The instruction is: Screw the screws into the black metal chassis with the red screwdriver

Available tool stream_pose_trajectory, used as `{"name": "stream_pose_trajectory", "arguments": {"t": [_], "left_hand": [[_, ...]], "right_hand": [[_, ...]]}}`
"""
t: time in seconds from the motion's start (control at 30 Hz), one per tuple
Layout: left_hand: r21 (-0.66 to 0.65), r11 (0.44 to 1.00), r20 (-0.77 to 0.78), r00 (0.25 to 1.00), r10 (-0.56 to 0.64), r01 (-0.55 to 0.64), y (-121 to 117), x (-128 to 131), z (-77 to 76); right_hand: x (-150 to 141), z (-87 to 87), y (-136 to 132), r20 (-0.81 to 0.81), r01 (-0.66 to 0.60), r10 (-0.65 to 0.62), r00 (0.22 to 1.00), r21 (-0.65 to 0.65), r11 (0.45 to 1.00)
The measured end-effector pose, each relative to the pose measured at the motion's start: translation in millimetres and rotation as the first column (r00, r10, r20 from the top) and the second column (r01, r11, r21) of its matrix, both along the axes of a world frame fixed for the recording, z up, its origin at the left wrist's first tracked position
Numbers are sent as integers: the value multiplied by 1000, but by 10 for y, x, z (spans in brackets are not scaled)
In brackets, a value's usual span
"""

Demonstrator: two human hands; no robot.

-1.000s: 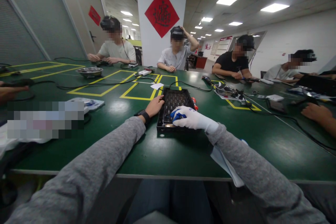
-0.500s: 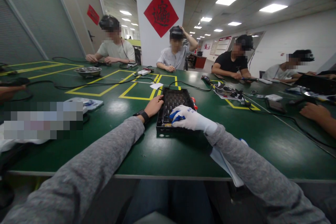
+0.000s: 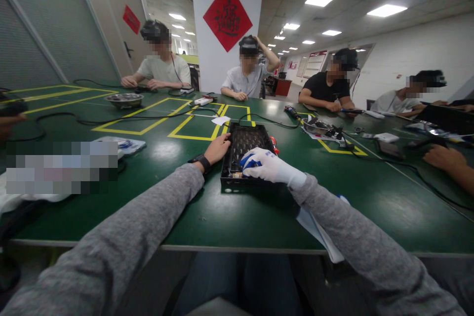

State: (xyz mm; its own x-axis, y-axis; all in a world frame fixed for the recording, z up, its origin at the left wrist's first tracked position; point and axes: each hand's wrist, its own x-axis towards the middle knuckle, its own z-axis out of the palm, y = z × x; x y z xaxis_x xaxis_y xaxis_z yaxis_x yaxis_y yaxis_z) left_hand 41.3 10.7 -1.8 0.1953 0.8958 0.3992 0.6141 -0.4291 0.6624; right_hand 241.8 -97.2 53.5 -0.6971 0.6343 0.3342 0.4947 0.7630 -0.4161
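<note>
A black rectangular tray (image 3: 248, 140) with many small pieces set over its floor lies on the table in front of me. My bare left hand (image 3: 218, 148) grips its left rim, with a dark band on the wrist. My right hand (image 3: 261, 164) wears a white glove with blue fingertips and reaches over the tray's near right part. Its fingers are curled together low in the tray, hiding whatever they hold. Just left of those fingertips, a small pale yellowish piece (image 3: 237, 175) lies at the tray's near edge. Red objects (image 3: 274, 145) show beside the tray's right side.
Around the green table (image 3: 177, 217) sit several people. A metal bowl (image 3: 124, 100) stands far left, with a white plastic-wrapped item (image 3: 131, 145) nearer. Cables, tools and another metal bowl (image 3: 318, 126) lie right. A pale cloth (image 3: 320, 234) hangs over the near edge, under my right forearm.
My right hand has shifted slightly right within the tray, and the small pale piece beside its fingertips shows more clearly. My left hand stays on the rim.
</note>
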Motion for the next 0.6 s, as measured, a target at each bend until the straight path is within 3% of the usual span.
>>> {"name": "stream_pose_trajectory", "arguments": {"t": [0.6], "left_hand": [[-1, 1000, 2, 1000, -3, 3, 8, -4, -3]], "right_hand": [[-5, 5, -8, 61, -36, 37, 997, -33, 999]]}}
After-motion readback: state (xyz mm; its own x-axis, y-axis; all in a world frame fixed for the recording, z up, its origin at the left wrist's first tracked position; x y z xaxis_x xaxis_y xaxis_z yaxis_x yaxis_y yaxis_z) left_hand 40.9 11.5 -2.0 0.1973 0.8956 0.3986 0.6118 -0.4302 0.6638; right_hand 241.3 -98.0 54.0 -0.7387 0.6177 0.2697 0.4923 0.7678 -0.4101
